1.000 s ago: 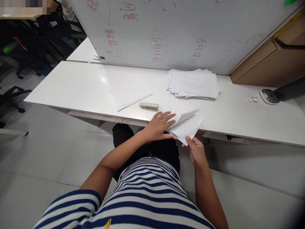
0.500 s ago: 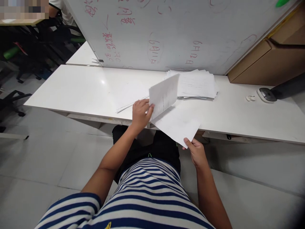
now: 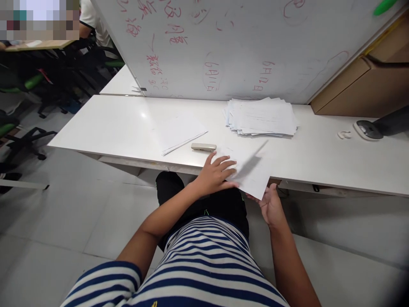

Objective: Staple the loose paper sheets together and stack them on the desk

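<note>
My left hand (image 3: 217,174) lies with fingers spread on the left part of some white paper (image 3: 257,181) at the desk's front edge. A leaf of that paper stands partly raised and casts a shadow on the sheet below. My right hand (image 3: 270,207) is under the near right corner, fingers stretched beneath it and thumb lifted off to the side. Just beyond my left fingertips is a beige stapler (image 3: 203,147). Left of it lies a thin set of white sheets (image 3: 183,132). A thicker, uneven stack of printed sheets (image 3: 262,116) sits behind.
A whiteboard (image 3: 236,51) with red writing rises behind the white desk (image 3: 121,123). To the right are a cardboard box (image 3: 348,89), a small white object (image 3: 344,135) and a black-and-white device (image 3: 367,129). Office chairs (image 3: 38,138) and a seated person (image 3: 96,23) are at far left.
My left hand has moved right and spread out on the paper; the leaf it held upright has dropped lower. My right thumb has come off the corner. The stapler now shows.
</note>
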`<state>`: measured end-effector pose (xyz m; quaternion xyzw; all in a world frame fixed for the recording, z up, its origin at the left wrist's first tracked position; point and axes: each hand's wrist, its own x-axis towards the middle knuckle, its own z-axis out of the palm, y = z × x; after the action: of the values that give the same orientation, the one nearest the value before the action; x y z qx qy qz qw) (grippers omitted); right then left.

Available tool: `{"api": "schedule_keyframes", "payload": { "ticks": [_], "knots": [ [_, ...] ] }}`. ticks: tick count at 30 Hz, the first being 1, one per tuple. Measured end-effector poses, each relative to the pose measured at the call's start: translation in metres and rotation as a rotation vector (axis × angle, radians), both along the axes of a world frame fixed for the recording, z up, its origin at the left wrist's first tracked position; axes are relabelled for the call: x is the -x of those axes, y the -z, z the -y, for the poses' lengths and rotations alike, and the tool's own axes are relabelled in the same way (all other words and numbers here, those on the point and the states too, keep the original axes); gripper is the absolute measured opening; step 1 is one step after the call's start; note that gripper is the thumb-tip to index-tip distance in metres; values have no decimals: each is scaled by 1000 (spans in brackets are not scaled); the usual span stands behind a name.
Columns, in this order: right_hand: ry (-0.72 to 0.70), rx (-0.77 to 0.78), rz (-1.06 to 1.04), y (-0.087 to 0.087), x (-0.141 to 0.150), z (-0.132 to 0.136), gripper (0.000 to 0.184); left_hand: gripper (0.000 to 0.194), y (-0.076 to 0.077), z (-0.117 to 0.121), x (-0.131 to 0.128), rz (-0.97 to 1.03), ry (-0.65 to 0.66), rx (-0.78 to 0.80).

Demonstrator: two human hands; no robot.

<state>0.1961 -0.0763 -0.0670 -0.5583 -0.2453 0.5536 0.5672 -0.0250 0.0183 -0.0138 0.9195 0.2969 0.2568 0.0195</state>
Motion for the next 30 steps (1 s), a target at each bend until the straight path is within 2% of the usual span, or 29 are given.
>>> {"api": "schedule_keyframes", "payload": {
  "ticks": [2,4,7,11,14,18,22,25,30],
  "knots": [
    [-18,-1,-37,-4,0,-2,69,51,3,3,-2,-47,57,24],
    [-16,18,-41,-9,1,-4,63,47,2,1,0,-65,5,52],
    [21,70,-15,-13,4,-6,50,39,-5,-13,8,-80,-186,93],
    [75,94,-9,-14,6,-9,44,44,-13,-41,18,-74,-470,145],
    [28,143,-55,-12,-1,-12,40,47,-12,-60,24,-103,-566,207],
    [-96,224,-157,-12,-18,-19,35,43,1,-73,31,-106,-568,281],
    [-93,241,-194,-13,-24,-28,34,38,14,-76,34,24,-502,217],
    [-84,245,-126,-11,-21,-33,35,35,19,-77,35,83,-479,181],
    [-37,194,117,-6,-20,-30,44,34,23,-78,36,111,-478,163]
  ]
}}
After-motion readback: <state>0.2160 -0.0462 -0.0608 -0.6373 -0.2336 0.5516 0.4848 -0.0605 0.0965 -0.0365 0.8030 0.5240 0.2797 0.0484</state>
